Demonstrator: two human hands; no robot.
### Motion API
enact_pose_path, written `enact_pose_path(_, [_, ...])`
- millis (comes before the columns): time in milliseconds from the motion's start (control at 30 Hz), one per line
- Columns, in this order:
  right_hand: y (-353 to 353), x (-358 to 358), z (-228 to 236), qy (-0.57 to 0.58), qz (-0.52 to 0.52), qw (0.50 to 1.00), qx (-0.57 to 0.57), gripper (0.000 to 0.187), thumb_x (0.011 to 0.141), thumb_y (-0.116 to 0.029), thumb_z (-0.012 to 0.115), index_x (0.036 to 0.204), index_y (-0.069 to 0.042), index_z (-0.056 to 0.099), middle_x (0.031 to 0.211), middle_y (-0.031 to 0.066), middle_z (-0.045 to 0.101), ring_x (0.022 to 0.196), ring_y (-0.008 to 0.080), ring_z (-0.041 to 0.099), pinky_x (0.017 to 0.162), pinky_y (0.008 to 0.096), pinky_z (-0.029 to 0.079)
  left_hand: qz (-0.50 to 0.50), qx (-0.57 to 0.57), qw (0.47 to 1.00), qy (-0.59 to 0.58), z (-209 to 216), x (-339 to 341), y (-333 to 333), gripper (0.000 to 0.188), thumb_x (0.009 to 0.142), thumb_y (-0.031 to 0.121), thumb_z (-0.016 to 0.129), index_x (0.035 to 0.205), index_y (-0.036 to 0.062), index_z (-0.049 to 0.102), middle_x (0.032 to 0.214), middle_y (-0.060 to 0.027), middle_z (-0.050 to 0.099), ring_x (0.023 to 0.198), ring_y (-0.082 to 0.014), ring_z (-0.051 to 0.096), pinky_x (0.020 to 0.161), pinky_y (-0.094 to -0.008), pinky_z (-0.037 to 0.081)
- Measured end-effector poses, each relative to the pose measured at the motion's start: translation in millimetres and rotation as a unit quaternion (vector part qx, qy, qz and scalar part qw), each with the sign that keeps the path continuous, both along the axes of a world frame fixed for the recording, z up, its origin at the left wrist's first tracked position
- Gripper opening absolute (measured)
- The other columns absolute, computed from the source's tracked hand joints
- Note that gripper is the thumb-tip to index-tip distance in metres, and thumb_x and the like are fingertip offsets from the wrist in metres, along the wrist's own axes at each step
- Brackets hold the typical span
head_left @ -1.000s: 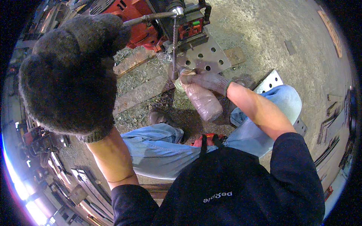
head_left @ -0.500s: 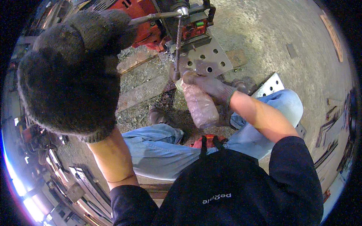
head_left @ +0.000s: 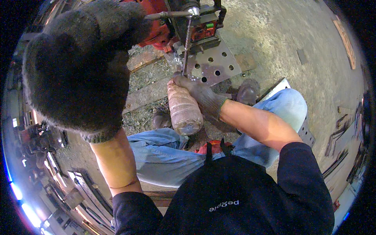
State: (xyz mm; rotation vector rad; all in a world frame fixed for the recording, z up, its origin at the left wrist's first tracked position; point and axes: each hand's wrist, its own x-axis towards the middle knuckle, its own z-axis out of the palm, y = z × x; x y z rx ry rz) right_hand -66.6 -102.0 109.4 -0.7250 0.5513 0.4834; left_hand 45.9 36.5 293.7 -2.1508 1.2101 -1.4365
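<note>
My left hand (head_left: pixel 78 66), in a dark knitted glove, is raised close to the camera and gripped around the feed handle (head_left: pixel 166 15) of a red drill machine (head_left: pixel 184 23). My right hand (head_left: pixel 197 92), also gloved, holds a cloudy plastic bottle (head_left: pixel 183 111) tilted with its neck toward the drill bit (head_left: pixel 187 45). The bit points down at a grey steel plate (head_left: pixel 215 62) with several round holes. Metal shavings lie around the bit's tip.
I sit low in blue jeans, with my shoes (head_left: pixel 246 92) on wooden planks (head_left: pixel 145 94) over a concrete floor. Another perforated plate (head_left: pixel 305 133) lies by my right knee. Metal bars and profiles (head_left: pixel 84 192) are stacked at the lower left.
The bottle has tipped further, its neck now nearer the drill bit. My left hand on the handle has shifted slightly up and right.
</note>
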Motion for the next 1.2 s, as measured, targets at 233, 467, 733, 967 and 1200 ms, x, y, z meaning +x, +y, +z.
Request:
enact_pose_path(233, [4.6, 2.6, -33.3, -0.062, 0.003, 0.995, 0.075, 0.036, 0.093, -0.045, 0.065, 0.101, -0.010, 0.063, 0.081, 0.0029, 0.063, 0.066, 0.0141, 0.062, 0.062, 0.0304, 0.053, 0.055, 0.032, 0.996, -0.063, -0.5, 0.9, 1.7, 0.028, 0.086, 0.053, 0.064, 0.091, 0.0248, 0.065, 0.090, 0.0010, 0.065, 0.086, -0.0251, 0.061, 0.074, -0.0434, 0.046])
enact_pose_path(467, [9.8, 0.0, -24.7, -0.079, -0.034, 0.996, 0.027, 0.037, 0.087, -0.035, 0.074, 0.109, -0.009, 0.061, 0.088, 0.0058, 0.065, 0.073, 0.0183, 0.065, 0.067, 0.0339, 0.056, 0.078, 0.053, 0.991, -0.094, -0.7, 0.3, -0.9, 0.030, 0.086, 0.054, 0.064, 0.091, 0.0247, 0.063, 0.091, 0.0007, 0.064, 0.086, -0.0254, 0.060, 0.073, -0.0438, 0.046])
enact_pose_path(733, [9.1, -4.8, -17.5, -0.055, -0.005, 0.992, 0.111, 0.029, 0.095, -0.038, 0.064, 0.101, -0.010, 0.061, 0.081, 0.0010, 0.061, 0.065, 0.0115, 0.061, 0.058, 0.0277, 0.052, 0.088, 0.073, 0.985, -0.128, 1.6, 0.2, 0.4, 0.031, 0.086, 0.055, 0.063, 0.088, 0.0244, 0.061, 0.090, 0.0010, 0.063, 0.084, -0.0246, 0.059, 0.068, -0.0422, 0.045])
enact_pose_path(967, [3.3, -2.9, -33.1, -0.009, 0.022, 0.996, 0.088, 0.027, 0.097, -0.038, 0.059, 0.099, -0.011, 0.060, 0.076, 0.0003, 0.059, 0.061, 0.0106, 0.058, 0.055, 0.0276, 0.051, 0.124, 0.109, 0.979, -0.116, 8.1, -3.3, -3.9, 0.030, 0.087, 0.054, 0.063, 0.087, 0.0244, 0.060, 0.087, 0.0008, 0.062, 0.083, -0.0244, 0.059, 0.067, -0.0411, 0.045])
enact_pose_path(1200, [1.8, -1.6, -24.2, -0.005, 0.022, 0.994, 0.103, 0.027, 0.098, -0.037, 0.058, 0.099, -0.010, 0.061, 0.073, 0.0013, 0.060, 0.056, 0.0119, 0.058, 0.054, 0.0278, 0.050, 0.125, 0.103, 0.980, -0.119, 6.7, -3.3, -1.8, 0.030, 0.087, 0.054, 0.063, 0.086, 0.0241, 0.061, 0.086, 0.0000, 0.062, 0.082, -0.0246, 0.059, 0.067, -0.0411, 0.045])
